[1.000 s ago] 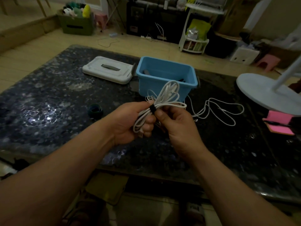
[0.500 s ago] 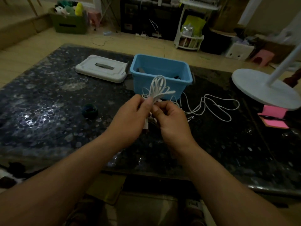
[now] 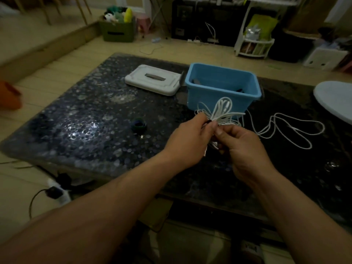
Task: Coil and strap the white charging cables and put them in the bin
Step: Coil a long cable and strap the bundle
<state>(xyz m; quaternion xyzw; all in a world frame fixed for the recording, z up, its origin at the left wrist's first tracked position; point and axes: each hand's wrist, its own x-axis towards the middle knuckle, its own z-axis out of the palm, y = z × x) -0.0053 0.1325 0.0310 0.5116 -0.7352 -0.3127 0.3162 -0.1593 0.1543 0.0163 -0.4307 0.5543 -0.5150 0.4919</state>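
Two hands meet above the middle of the dark speckled tabletop (image 3: 85, 130), just in front of the blue bin (image 3: 207, 100). The left hand (image 3: 192, 138) has its thumb and fingers closed in a pinch on the waist of a coiled white cable (image 3: 222, 111), where a bit of black strap (image 3: 208, 121) shows at its fingertips. The right hand (image 3: 245, 147) pinches the same spot from the other side with thumb and forefinger, its other fingers curled beneath; how far the strap goes round the coil cannot be told. The coil's loops fan up and out above the fingers, in front of the bin's near wall, and a short end hangs below the hands. The bin stands open near the far edge of the tabletop, with some dark shapes inside that are too dim to name. Its white lid (image 3: 152, 80) lies flat just beside it on the left. A second white cable (image 3: 285, 128) sprawls uncoiled on the tabletop toward the right edge. A small dark roll (image 3: 138, 125) sits on the tabletop to the left of the hands.
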